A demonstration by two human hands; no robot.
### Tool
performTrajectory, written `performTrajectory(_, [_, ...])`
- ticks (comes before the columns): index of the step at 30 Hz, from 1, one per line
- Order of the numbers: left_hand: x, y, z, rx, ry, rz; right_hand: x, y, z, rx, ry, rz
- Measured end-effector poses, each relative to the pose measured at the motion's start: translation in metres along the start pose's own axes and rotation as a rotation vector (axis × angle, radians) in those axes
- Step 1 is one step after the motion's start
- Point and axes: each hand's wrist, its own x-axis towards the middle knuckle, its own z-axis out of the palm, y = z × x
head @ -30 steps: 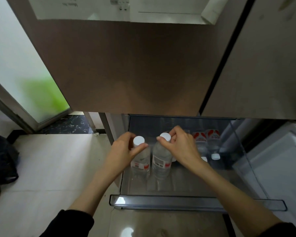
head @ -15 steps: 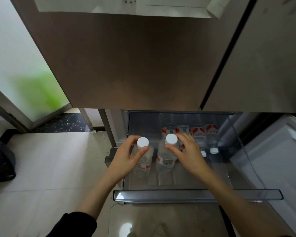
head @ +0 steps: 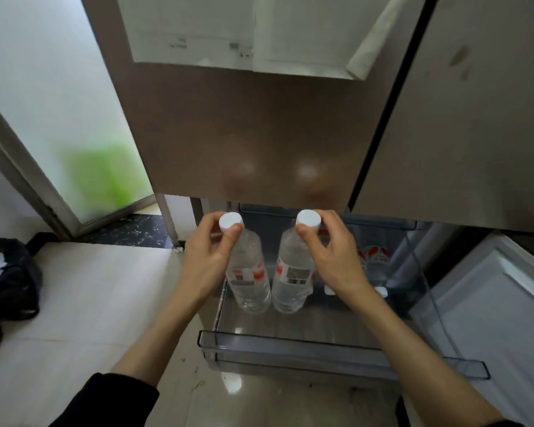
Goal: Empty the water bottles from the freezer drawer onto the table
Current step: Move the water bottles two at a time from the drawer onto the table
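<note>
A clear freezer drawer [head: 290, 343] stands pulled out below the brown fridge door. My left hand [head: 208, 260] grips one water bottle [head: 248, 278] by its white cap, and my right hand [head: 336, 257] grips a second water bottle [head: 292, 278] the same way. Both bottles are clear with red and white labels and hang upright, side by side, above the drawer's front part. More bottles [head: 375, 257] with red labels lie at the drawer's back right, partly hidden behind my right hand.
The brown fridge door [head: 259, 134] hangs just above my hands. An open white freezer door [head: 500, 303] is at the right. A black bag [head: 7, 278] lies on the tiled floor at the left, beside a frosted glass door [head: 59, 118].
Both hands have lifted their bottles up out of the drawer. The view has tilted upward and moved closer.
</note>
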Motion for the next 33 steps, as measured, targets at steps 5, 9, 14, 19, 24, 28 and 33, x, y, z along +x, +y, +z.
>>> performTrajectory(5, [-0.011,0.052,-0.055,-0.042,0.242,0.081,0.016,-0.069,-0.004,0.028,-0.108,-0.248])
performTrajectory(9, [-0.037,0.075,-0.112,0.057,0.379,0.084,0.009,-0.116,0.020,-0.016,-0.285,-0.401])
performTrajectory(14, [-0.098,0.074,-0.180,0.203,0.534,0.026,-0.019,-0.159,0.083,0.072,-0.452,-0.473])
performTrajectory(19, [-0.176,0.062,-0.266,0.285,0.740,-0.099,-0.074,-0.219,0.172,0.164,-0.664,-0.585])
performTrajectory(24, [-0.267,0.047,-0.359,0.407,0.868,-0.181,-0.147,-0.282,0.266,0.269,-0.815,-0.638])
performTrajectory(28, [-0.338,0.038,-0.437,0.492,0.911,-0.256,-0.213,-0.337,0.334,0.314,-0.913,-0.702])
performTrajectory(33, [-0.424,0.026,-0.518,0.537,1.009,-0.346,-0.290,-0.399,0.409,0.332,-1.038,-0.776])
